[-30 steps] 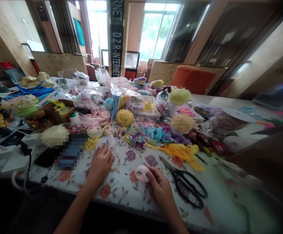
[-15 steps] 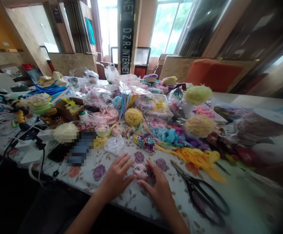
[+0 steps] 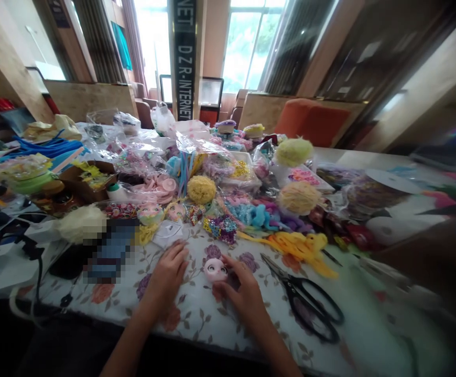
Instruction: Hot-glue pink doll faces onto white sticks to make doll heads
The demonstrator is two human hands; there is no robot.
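A small pale doll head (image 3: 214, 269) with painted eyes lies face up on the flowered tablecloth. My right hand (image 3: 246, 290) curves around its right side, with the thumb below and the fingers at the upper edge. To the left, my left hand (image 3: 168, 275) rests on the cloth, fingers stretched out and holding nothing. Just beyond its fingertips is a small white packet (image 3: 167, 234). Large black-handled scissors (image 3: 304, 301) lie to the right of my right hand, blades pointing away to the upper left.
Yellow fabric strips (image 3: 299, 246), a purple-and-yellow sequin piece (image 3: 222, 229), yarn balls (image 3: 202, 189) and bagged craft supplies cover the far side. A pixelated phone (image 3: 112, 251), white chargers and cables lie on the left. A white tape roll (image 3: 389, 228) stands at right.
My left hand has moved away from the doll head to the left, opening a gap. My right hand stays at the head. The view has turned slightly right.
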